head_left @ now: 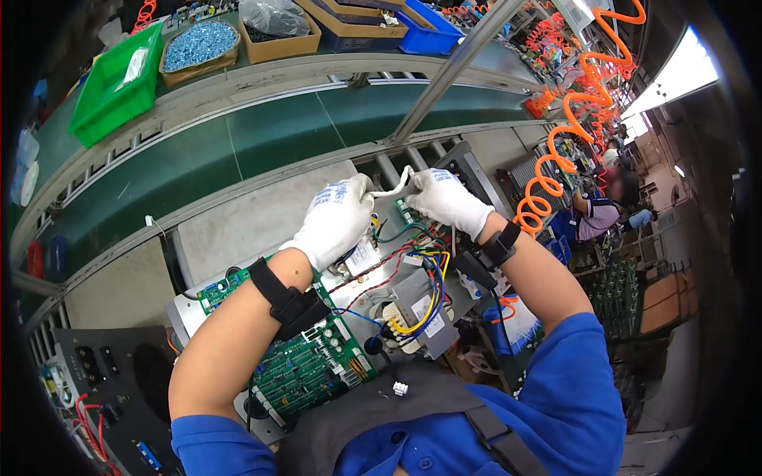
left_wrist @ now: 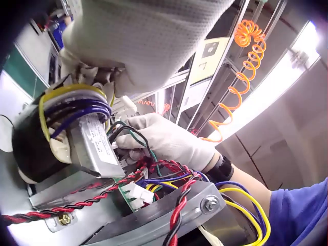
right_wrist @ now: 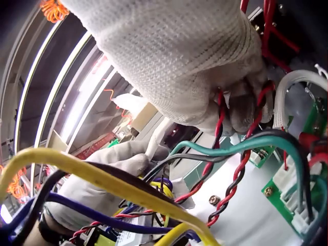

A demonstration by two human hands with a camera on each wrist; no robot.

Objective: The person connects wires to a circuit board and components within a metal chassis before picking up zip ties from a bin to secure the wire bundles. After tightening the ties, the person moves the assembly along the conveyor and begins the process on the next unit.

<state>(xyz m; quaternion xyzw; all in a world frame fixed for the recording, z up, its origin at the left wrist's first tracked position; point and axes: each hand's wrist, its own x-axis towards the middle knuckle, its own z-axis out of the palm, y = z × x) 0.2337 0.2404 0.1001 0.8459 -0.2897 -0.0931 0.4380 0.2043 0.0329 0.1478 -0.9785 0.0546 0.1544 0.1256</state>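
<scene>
Both hands wear white knitted gloves. My left hand [head_left: 337, 218] pinches one end of a white sleeved cable [head_left: 390, 192] above the chassis; its other end runs to the curled fingers of my right hand [head_left: 452, 198]. In the right wrist view my left hand [right_wrist: 95, 192] holds a white piece [right_wrist: 158, 137], while red-black twisted wires [right_wrist: 220, 133] pass by the fingers of my right hand [right_wrist: 174, 56]. Beside a transformer [left_wrist: 36, 138], the left wrist view shows my left hand [left_wrist: 138, 46] above and my right hand [left_wrist: 164, 138] near green and black wires [left_wrist: 146, 141].
Green circuit boards [head_left: 305, 369] and a metal box [head_left: 429, 309] with yellow and blue wires lie nearer the body. A black panel [head_left: 103, 389] stands at left. Behind are a green conveyor [head_left: 278, 131], a green bin [head_left: 119, 87] and boxes. An orange coiled hose [head_left: 544, 182] hangs at right.
</scene>
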